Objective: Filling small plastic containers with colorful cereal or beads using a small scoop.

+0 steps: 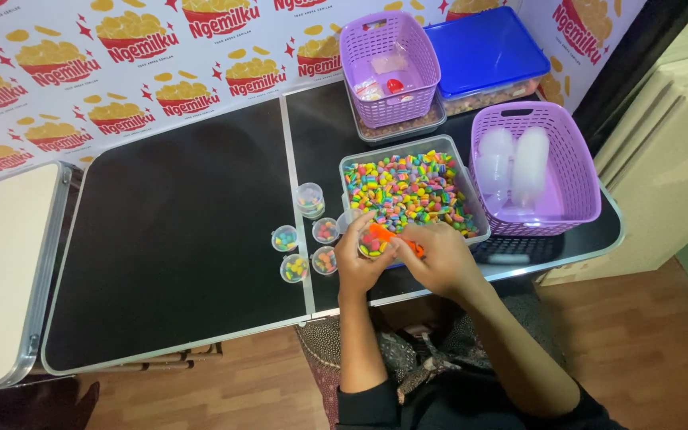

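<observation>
Filling a small clear cup at the front edge of the black folding table, the left hand wraps closed around the cup while the right hand grips an orange scoop over its mouth, just in front of the clear tub of multicoloured candy pieces. Doing this well seems to mean holding the cup upright and close to the tub wall, tipping the scoop slowly so pieces drop inside rather than scatter. Five filled cups stand just to the left, so the elbow should stay clear of them.
</observation>
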